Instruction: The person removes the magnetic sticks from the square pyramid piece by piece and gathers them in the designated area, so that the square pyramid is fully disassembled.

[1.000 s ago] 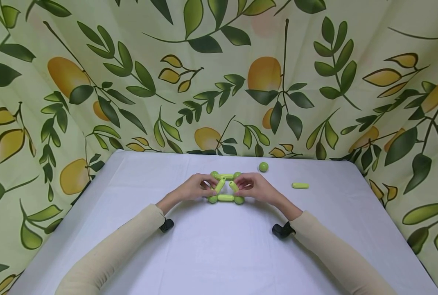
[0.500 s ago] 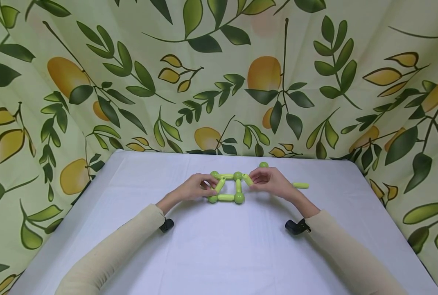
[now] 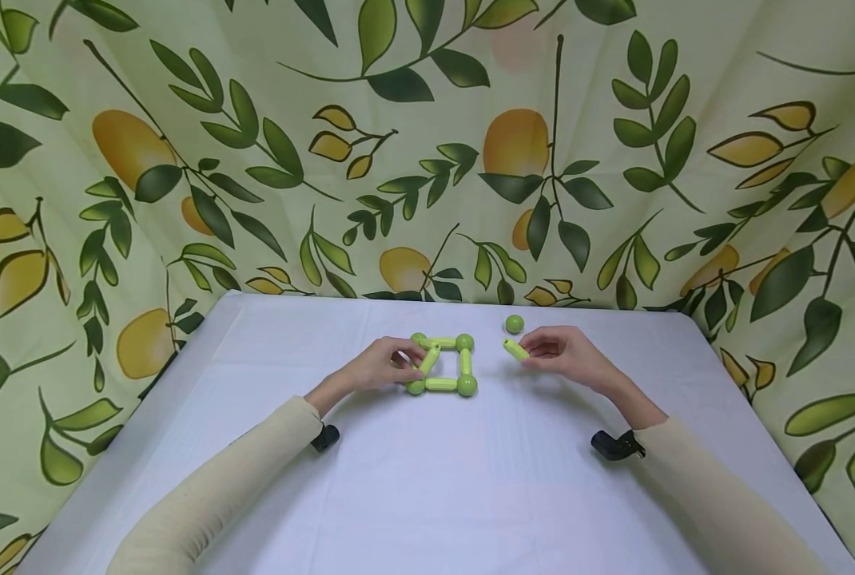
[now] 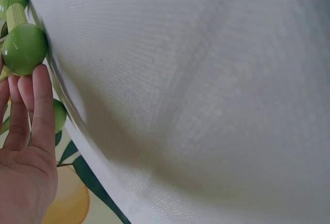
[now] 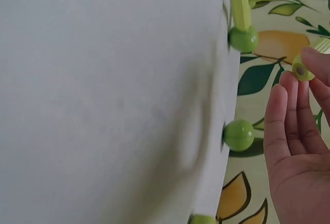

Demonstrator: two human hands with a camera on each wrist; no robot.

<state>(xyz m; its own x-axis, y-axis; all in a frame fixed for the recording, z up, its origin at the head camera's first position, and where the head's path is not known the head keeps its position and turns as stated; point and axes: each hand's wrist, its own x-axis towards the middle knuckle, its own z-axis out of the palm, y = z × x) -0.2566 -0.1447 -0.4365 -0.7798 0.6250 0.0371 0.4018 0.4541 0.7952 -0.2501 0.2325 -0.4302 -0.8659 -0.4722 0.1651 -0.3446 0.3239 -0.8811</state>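
Observation:
In the head view, green balls [image 3: 467,386] and light green rods [image 3: 441,385] form a square on the table. My left hand [image 3: 387,363] is at its left side, pinching a slanted rod [image 3: 430,359]; the fingers hide much of that side. A ball [image 4: 25,49] sits at those fingertips in the left wrist view. Right of the square, my right hand [image 3: 564,353] pinches another light green rod [image 3: 516,349] between thumb and fingers, apart from the square. The hollow-looking end of this rod [image 5: 301,70] faces the right wrist camera.
A loose green ball [image 3: 514,324] lies on the white-covered table [image 3: 427,479] just behind the right hand's rod. In the right wrist view, part of a light green piece [image 5: 202,219] shows at the bottom edge. A leaf-and-fruit patterned curtain [image 3: 427,160] surrounds the table's back and sides.
My right hand has moved right, away from the square, carrying its rod, and uncovers the square's right side. It now covers the loose rod at right. The left hand stays in place.

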